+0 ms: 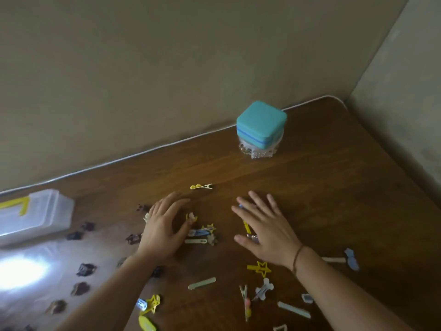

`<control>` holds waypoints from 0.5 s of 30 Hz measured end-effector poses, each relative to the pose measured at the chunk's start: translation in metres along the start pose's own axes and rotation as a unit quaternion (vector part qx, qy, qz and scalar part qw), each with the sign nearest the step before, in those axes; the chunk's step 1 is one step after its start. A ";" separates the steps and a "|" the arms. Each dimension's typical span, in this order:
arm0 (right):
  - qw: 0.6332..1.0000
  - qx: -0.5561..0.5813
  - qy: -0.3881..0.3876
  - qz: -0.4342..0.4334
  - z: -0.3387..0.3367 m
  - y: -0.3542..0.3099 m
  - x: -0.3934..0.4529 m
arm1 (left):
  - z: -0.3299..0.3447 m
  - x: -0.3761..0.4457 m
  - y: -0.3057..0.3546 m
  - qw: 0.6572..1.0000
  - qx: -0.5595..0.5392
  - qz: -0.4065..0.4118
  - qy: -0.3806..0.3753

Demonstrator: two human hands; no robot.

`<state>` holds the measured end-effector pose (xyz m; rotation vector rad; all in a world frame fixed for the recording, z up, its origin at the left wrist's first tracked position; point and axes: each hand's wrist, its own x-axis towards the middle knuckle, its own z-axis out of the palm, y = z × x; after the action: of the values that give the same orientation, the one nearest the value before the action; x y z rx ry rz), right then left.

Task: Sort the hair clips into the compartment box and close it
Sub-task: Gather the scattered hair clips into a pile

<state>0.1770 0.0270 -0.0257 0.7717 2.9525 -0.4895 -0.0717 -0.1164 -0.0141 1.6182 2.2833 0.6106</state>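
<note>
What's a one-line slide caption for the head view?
Both hands, left and right, spread flat over scattered hair clips on a wooden table, clear compartment box at left.

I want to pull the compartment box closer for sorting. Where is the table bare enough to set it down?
Bare wood lies right of the right hand, out to the table edge, and between the teal-lidded jar and the lone yellow clip. Crowded: light clips scattered around both hands, dark claw clips left of the left hand, toward the compartment box.
</note>
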 end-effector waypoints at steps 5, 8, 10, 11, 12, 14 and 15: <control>0.964 0.135 0.175 0.147 -0.015 0.029 -0.057 | -0.017 -0.031 -0.030 0.999 -0.018 -0.028 0.030; 0.910 0.109 0.192 0.351 -0.010 0.069 -0.132 | -0.031 -0.051 -0.044 0.998 -0.025 -0.012 0.063; 0.895 0.083 0.129 0.418 -0.002 0.073 -0.151 | -0.037 -0.062 -0.048 0.997 -0.030 0.014 0.074; 0.899 0.077 0.106 0.418 0.002 0.069 -0.147 | -0.039 -0.068 -0.049 0.996 -0.035 0.020 0.079; 0.907 0.077 0.098 0.402 0.005 0.063 -0.138 | -0.040 -0.073 -0.051 0.995 -0.040 0.021 0.085; 0.933 0.085 0.090 0.339 0.007 0.044 -0.112 | -0.042 -0.083 -0.058 0.994 -0.043 0.014 0.096; 0.946 0.087 0.081 0.301 0.009 0.033 -0.099 | -0.042 -0.090 -0.063 0.994 -0.041 0.008 0.098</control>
<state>0.2793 0.0051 -0.0312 1.7213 2.6116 -0.6566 -0.1122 -0.2264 -0.0095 1.6043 2.3473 0.8902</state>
